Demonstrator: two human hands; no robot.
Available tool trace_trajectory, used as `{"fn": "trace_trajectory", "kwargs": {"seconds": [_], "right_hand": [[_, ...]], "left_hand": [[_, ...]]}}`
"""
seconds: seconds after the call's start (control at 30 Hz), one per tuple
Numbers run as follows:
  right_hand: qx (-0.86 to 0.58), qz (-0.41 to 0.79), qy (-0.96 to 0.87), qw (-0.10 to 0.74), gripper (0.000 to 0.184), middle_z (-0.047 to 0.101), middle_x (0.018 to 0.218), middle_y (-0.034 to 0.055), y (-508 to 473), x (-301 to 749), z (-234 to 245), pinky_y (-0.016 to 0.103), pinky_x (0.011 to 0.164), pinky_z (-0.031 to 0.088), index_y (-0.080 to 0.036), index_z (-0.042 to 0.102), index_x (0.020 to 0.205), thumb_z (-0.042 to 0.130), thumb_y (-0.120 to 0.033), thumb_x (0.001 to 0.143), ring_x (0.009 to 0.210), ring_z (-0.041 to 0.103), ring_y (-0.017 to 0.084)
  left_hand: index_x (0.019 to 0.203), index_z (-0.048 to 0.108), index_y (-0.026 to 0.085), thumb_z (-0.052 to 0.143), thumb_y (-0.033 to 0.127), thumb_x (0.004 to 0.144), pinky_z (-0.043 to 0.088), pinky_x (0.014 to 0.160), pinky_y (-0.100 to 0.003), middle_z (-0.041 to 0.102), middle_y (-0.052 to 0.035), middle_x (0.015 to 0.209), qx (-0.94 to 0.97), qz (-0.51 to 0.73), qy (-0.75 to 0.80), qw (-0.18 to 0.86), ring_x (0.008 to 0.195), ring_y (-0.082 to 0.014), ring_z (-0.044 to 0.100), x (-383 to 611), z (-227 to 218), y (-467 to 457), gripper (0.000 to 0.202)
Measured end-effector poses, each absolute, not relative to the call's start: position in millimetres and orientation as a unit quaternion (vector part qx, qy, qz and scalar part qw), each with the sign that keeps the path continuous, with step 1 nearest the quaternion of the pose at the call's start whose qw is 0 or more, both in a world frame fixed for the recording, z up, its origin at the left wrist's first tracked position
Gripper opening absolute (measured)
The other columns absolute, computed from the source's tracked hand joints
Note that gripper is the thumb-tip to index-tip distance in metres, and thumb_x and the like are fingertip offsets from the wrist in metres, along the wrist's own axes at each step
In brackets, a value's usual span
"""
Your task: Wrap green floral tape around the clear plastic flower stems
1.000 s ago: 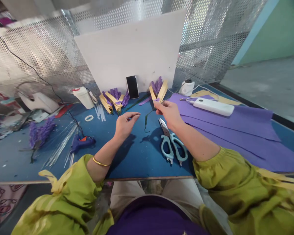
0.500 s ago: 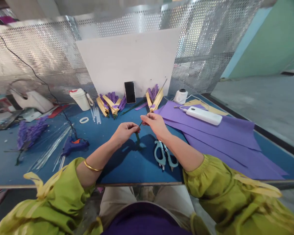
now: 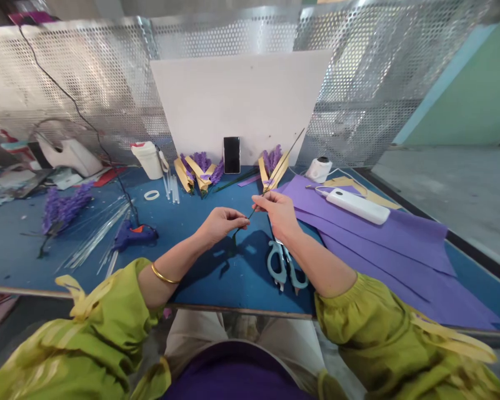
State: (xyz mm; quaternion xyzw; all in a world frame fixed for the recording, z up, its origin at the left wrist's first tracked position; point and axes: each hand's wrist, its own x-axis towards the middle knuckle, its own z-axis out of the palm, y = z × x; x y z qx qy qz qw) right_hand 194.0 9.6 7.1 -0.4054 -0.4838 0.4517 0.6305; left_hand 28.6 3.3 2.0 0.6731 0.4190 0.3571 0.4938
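A long, thin, dark green stem slants up to the right between my hands, its upper end free. My left hand pinches it low down, thumb against fingers. Just below those fingertips hangs a small green leaf-like strip. A little higher, my right hand is closed on the same stem with thumb and fingers. Light-blue-handled scissors lie on the table under my right wrist. Behind the stem stands a purple flower bunch in a cream paper wrap.
Purple sheets lie at right beneath a white power bank. A blue glue gun, clear glue sticks and purple flower sprigs are at left. A phone leans on the white board; a white cup stands nearby.
The view has shifted, so the table's things appear farther right. Both hands keep their pinch on the stem. The green strip below my left fingers has turned and looks narrower.
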Motion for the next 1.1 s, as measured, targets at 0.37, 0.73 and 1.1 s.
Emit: {"fn": "trace_trajectory", "kwargs": {"seconds": [0.37,0.73,1.1], "right_hand": [[-0.468,0.419,-0.451,0.634,0.036,0.057,0.049,-0.0025,13.9,193.4,-2.3,0.028,0.06,0.041,-0.02,0.052,0.05,0.079,-0.043,0.058,0.052,0.051,0.011],[-0.443,0.408,-0.439,0.667,0.033,0.057,0.053,-0.003,18.4,203.8,10.3,0.027,0.062,0.041,-0.02,0.05,0.052,0.077,-0.036,0.061,0.056,0.052,0.011],[-0.416,0.502,-0.465,0.599,0.028,0.064,0.062,-0.0014,9.3,194.0,0.7,0.026,0.061,0.039,-0.02,0.06,0.057,0.075,-0.042,0.065,0.059,0.053,0.011]], "left_hand": [[0.079,0.071,0.023,0.059,0.03,0.082,0.022,0.11,-0.041,0.072,-0.0014,0.078,0.84,0.338,0.418,0.076,0.079,-0.0168,0.062,32.1,0.7,-5.5,0.015],[0.088,0.075,0.018,0.058,0.048,0.08,0.046,0.084,-0.032,0.074,-0.0071,0.09,0.71,0.395,0.465,0.351,0.09,-0.0217,0.065,11.2,16.7,8.9,0.036],[0.07,0.07,0.015,0.074,0.04,0.066,0.046,0.076,-0.03,0.069,-0.0035,0.066,0.639,0.368,0.426,0.524,0.066,-0.0143,0.059,38.8,8.0,8.6,0.026]]}}
